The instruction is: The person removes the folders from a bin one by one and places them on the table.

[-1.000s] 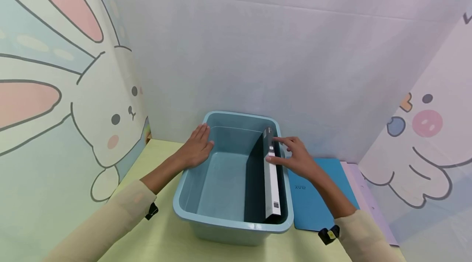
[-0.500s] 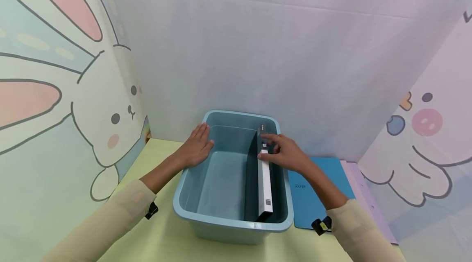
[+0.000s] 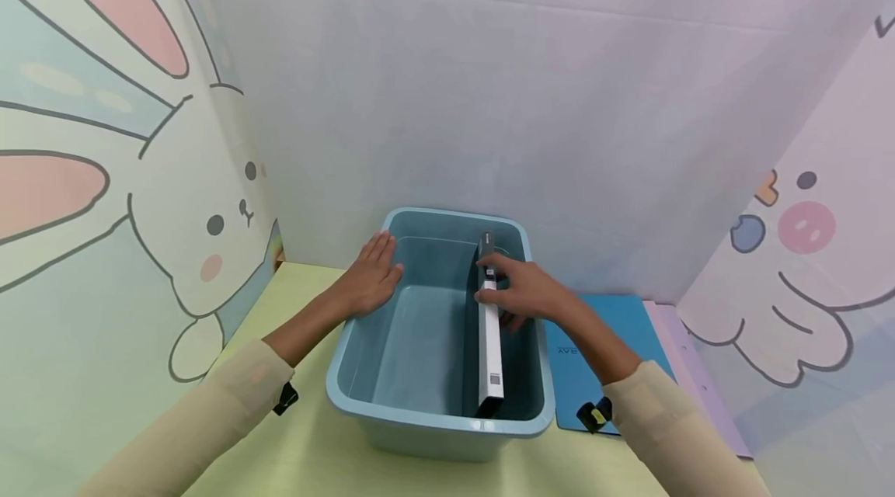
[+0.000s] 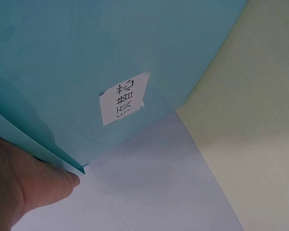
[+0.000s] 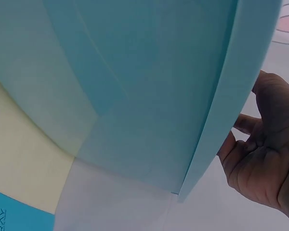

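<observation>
A light-blue plastic tub (image 3: 419,413) stands on the table. Inside its right half, a slim flat box (image 3: 492,361) stands on its long edge, running front to back; its narrow top side is white with a dark grey far end. My right hand (image 3: 529,291) grips this box near the far end, thumb and index finger over the top side, other fingers down on its right. My left hand (image 3: 367,283) rests on the tub's left rim with straight fingers. In the right wrist view the tub's wall (image 5: 154,86) hides the box and part of the hand.
Right of the tub lie a blue folder (image 3: 625,326) and, partly under it, a pink-lilac folder (image 3: 706,384). A white label (image 4: 125,98) with handwriting is stuck on the tub's outer left wall. A pale curtain (image 3: 447,93) hangs close behind the pale yellow table (image 3: 294,466).
My right hand has moved left, bringing the slim box away from the tub's right wall toward the middle. The left hand has stayed on the rim.
</observation>
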Motion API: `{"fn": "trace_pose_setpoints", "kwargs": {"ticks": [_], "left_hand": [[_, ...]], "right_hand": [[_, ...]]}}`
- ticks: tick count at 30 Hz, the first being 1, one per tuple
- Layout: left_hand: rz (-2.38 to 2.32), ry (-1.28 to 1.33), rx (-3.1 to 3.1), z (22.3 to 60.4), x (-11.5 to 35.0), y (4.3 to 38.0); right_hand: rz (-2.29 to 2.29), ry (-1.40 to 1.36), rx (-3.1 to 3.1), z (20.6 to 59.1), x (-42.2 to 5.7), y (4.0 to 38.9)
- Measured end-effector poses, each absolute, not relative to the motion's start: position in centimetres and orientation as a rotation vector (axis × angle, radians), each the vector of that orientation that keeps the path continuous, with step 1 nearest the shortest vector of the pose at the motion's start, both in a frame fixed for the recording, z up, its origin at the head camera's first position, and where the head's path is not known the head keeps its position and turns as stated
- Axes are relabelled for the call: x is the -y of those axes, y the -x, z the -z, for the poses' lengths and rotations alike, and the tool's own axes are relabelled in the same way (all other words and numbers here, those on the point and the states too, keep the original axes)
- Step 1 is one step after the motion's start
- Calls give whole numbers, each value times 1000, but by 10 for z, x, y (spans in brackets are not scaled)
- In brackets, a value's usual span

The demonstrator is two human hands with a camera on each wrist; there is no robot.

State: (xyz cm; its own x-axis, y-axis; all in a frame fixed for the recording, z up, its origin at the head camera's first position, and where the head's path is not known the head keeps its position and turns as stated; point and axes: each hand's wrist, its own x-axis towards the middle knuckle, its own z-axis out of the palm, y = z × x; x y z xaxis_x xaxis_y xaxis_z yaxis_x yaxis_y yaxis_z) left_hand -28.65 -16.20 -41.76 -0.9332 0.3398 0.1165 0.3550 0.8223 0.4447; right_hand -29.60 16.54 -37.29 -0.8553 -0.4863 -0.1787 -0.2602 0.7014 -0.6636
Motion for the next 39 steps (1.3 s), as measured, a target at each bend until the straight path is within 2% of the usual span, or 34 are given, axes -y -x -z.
{"fn": "trace_pose_setpoints", "kwargs": {"ticks": [13, 39], "left_hand": [[734, 552, 2981, 417, 161, 288], [745, 528, 2999, 417, 160, 288]], "right_hand": [[697, 489, -2662, 377, -155, 294], [581, 429, -2705, 380, -148, 295]]}}
